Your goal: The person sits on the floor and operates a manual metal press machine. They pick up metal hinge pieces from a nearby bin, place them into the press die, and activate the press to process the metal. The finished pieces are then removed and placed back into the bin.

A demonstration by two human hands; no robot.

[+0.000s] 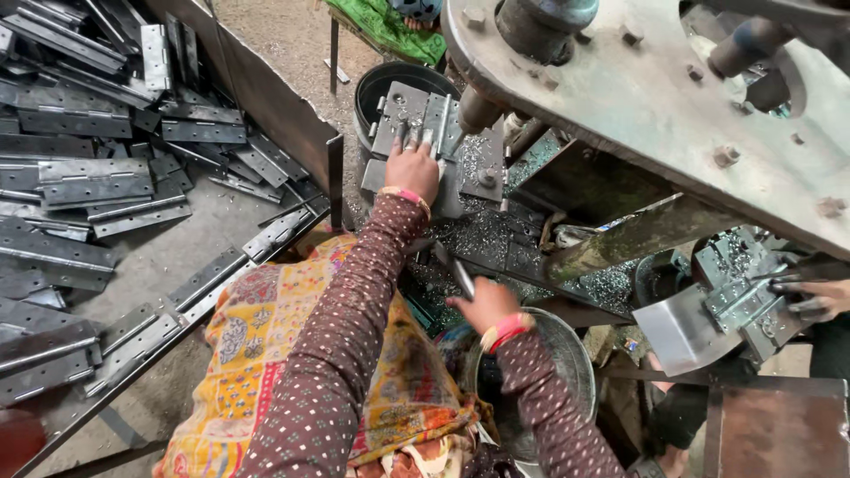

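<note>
At frame centre the left hand [413, 168] presses flat, fingers spread, on a hinge [423, 124] under the drill [478, 111], the right hand [485, 304] pinches a thin metal piece [462, 276], and many hinges [80, 177] wait piled upper left.

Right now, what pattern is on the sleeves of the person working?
Dark brown sleeves with small pale dots, clearest in the head view.

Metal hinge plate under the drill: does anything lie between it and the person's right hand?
Yes. The left hand presses flat on the hinge plate. The right hand sits apart, gripping a metal rod, with a shavings-covered machine bed between it and the plate.
</note>
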